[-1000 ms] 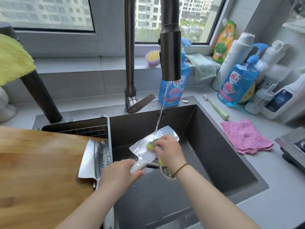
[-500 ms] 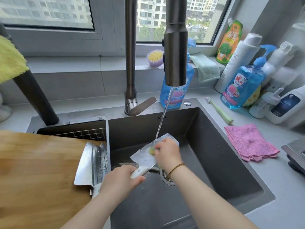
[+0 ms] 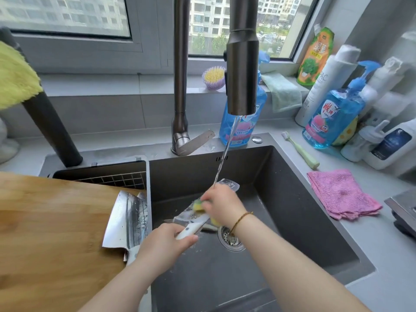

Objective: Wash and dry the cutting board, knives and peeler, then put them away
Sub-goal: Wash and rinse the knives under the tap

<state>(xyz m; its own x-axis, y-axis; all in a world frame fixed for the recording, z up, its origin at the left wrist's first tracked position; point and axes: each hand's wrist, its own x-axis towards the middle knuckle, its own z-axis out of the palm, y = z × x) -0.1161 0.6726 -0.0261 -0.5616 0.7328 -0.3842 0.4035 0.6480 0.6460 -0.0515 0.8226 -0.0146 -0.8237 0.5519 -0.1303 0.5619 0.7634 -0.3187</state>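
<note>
I have the knife over the sink, under the running water. My left hand grips its white handle; my right hand presses a yellow sponge on the blade. I'd wipe from spine outward, fingers clear of the edge. Another knife waits on the cutting board.

L hand grips knife, R hand scrubbing
</note>
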